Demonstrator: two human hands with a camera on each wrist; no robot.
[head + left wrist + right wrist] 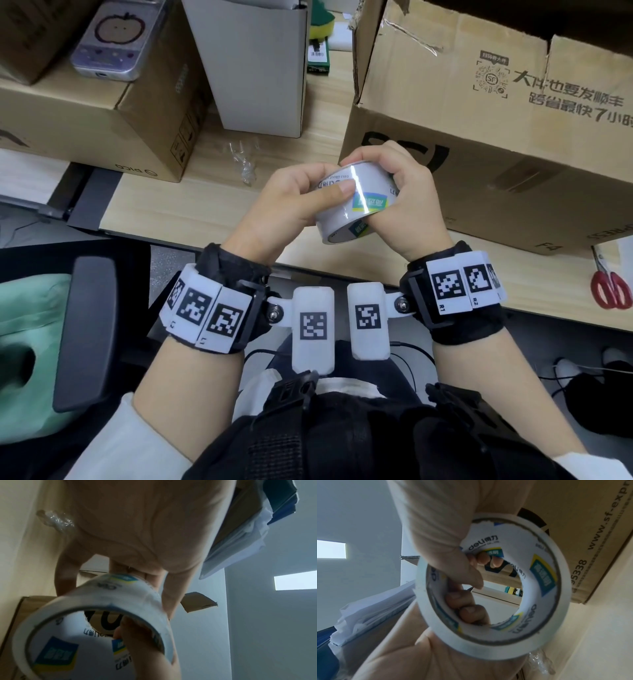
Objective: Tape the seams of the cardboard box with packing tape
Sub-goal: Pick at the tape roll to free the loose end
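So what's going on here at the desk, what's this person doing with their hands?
A person is holding a roll of packing tape in both hands above the desk. The left hand grips it with the thumb pressed on the outer wrap, and the right hand curls round the other side. No tape is pulled out yet. The cardboard box sits just behind, flaps open, and red scissors lie to the right.

on the core of the tape roll, "deli" is printed in several places. "www.sf-expr" and "95338" are read on the big cardboard box. "pico" is seen, upside down, on the left box. "r1" and "r2" are marked on the right wristband.
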